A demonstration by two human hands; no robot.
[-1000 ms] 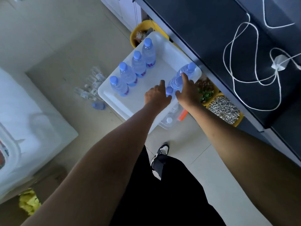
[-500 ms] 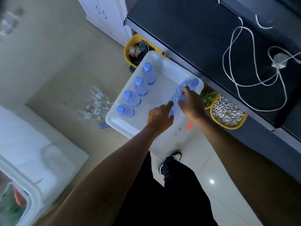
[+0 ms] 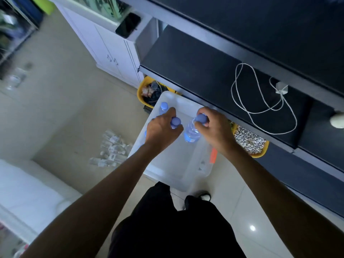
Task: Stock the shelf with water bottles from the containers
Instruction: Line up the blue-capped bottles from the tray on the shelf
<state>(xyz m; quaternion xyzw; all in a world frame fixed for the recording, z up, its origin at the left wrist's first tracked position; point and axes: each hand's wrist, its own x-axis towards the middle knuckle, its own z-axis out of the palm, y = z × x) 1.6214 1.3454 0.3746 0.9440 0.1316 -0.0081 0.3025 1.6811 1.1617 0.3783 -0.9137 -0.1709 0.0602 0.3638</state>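
The white rectangular plastic tray (image 3: 186, 101) sits on the floor at 12 o'clock from the person's feet, against the foot of the dark flat-topped shelf unit (image 3: 195, 67), which runs from 12 to 3 o'clock. The left hand (image 3: 162, 133) grasps a clear plastic water bottle with a blue cap (image 3: 176, 121) by the neck, fingers curled round it. The right hand (image 3: 216, 129) grasps a second clear blue-capped bottle (image 3: 192, 134) at the cap, the body hanging toward 7 o'clock. Whether either base touches the tray cannot be told. A third blue-capped bottle (image 3: 163, 107) stands upright on the tray at 11 o'clock from the left hand; others may be hidden beneath that hand. The shelf surface in view carries only a looped white cable (image 3: 232, 90) and its white adapter (image 3: 281, 88); no bottle shows on it. Assessment: stocking appears to be at an early stage. Two bottles are in hand for transfer, and at least one remains on the tray. A yellow round bowl of pale seeds (image 3: 249, 140) lies at 3 o'clock from the right hand.
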